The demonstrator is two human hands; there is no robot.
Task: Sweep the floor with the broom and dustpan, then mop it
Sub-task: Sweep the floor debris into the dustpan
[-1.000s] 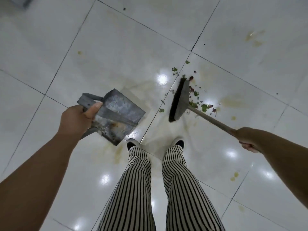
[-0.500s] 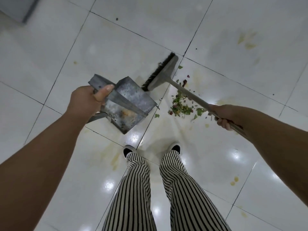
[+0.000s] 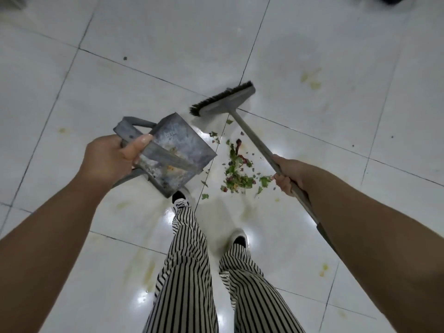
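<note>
Left hand point(image 3: 109, 162) grips the dustpan point(image 3: 175, 152) by its grey handle, thumb laid flat along the top of the handle, the other fingers curled under it and mostly hidden. Pan body juts out just past the thumb tip, toward the broom side, held up off the floor point(image 3: 156, 44) and tilted. Inside the pan: scuffed metal, a few yellowish smears.

Right hand point(image 3: 292, 175) wraps the broom point(image 3: 242, 116) shaft. Fingers point(image 3: 283, 182) pressed together and curled round it, knuckles facing the pile. Shaft runs on from the fingers up and away to the broom head, which sits well beyond the fingertips, dark bristles pointing away from the person. The rest of the shaft passes back under the right forearm. Cannot tell whether the bristles touch the tile.

Debris pile point(image 3: 236, 174): green leaf scraps with some red bits, lying on the white tiles just beside the right hand's fingers, between them and the open mouth of the dustpan. A few stray scraps nearer the pan's lower corner.

Below the hands, two legs in striped trousers point(image 3: 189, 272), black and white. Left shoe point(image 3: 179, 195) sits just under the pan's lower corner; right shoe point(image 3: 240, 240) further back. Yellowish stains scattered over the glossy tiles, ceiling lights reflected in them.
</note>
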